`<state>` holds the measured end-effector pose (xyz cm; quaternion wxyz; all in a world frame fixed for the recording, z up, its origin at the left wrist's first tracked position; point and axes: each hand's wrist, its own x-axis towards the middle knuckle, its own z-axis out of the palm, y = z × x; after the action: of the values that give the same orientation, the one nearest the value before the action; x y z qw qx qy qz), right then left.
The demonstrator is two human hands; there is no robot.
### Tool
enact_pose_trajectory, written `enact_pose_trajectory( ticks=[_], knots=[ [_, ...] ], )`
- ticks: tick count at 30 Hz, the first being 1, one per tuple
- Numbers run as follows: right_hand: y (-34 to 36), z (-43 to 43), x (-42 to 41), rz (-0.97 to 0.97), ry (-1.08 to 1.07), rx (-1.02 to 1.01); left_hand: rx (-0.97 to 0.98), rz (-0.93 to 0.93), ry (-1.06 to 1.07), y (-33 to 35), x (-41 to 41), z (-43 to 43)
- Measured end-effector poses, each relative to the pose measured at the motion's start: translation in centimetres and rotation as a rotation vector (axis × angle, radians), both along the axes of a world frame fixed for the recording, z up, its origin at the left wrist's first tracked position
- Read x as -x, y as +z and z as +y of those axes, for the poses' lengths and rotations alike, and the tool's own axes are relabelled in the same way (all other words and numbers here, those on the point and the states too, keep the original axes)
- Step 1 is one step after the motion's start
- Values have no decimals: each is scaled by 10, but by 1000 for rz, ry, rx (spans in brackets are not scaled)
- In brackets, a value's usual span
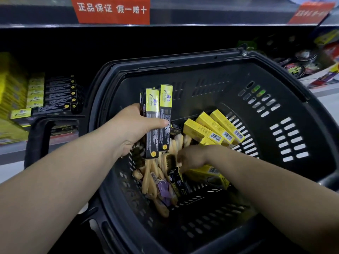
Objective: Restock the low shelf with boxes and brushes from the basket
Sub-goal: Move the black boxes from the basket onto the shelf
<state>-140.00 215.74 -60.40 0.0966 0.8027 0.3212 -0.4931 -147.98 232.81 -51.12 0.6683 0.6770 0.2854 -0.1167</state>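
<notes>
A black plastic basket (286,125) fills the middle of the view. My left hand (135,129) grips a bundle of long black-and-yellow boxes (158,118), held upright above the basket's left side. My right hand (190,158) reaches down into the basket, its fingers curled among wooden brushes (152,182) and a small black box (177,178); whether it holds anything I cannot tell. Yellow boxes (214,127) lean against the basket's far wall, and another yellow box (211,176) lies under my right wrist. The low shelf (11,151) is at the left.
Stacked black-and-yellow boxes (55,96) fill the shelf at the left, behind the basket's handle (36,136). A red sign (111,10) hangs on the shelf edge above. Round tins and coloured packs (302,63) lie on the shelf at the far right.
</notes>
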Motion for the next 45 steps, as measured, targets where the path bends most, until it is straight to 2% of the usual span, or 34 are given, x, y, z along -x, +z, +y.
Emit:
enact_pose_trajectory(
  ticks=[2, 5, 7, 9, 12, 15, 22, 27, 31, 35, 40, 45],
  knots=[
    [-15, 5, 15, 54, 71, 77, 9, 6, 6, 0, 0, -1],
    [-18, 18, 25, 5, 222, 58, 24, 13, 25, 0, -1, 0],
    [-4, 23, 15, -15, 243, 12, 22, 15, 13, 0, -1, 0],
    [22, 19, -5, -21, 32, -132, 16, 6, 0, 1, -1, 1],
    [68, 5, -34, 30, -426, -500, -18, 20, -9, 5, 0, -2],
    [96, -1, -45, 89, -762, -816, 5, 19, -28, 6, 0, -3],
    [115, 29, -25, 217, -1051, -1024, 110, 21, 41, 12, -1, -6],
    [118, 30, -24, 298, -1101, -1107, 245, 35, 160, 20, 1, -4],
    [116, 27, -27, 274, -1082, -1108, 198, 21, 152, 19, 1, -5],
    [116, 23, -31, 238, -959, -1056, 124, 20, 119, 15, 1, -4],
    [103, 33, -24, 135, -924, -1018, 161, 7, 76, 16, 2, -5],
    [101, 36, -18, 306, -967, -1045, 118, -10, 81, 18, 3, -5]
  ],
)
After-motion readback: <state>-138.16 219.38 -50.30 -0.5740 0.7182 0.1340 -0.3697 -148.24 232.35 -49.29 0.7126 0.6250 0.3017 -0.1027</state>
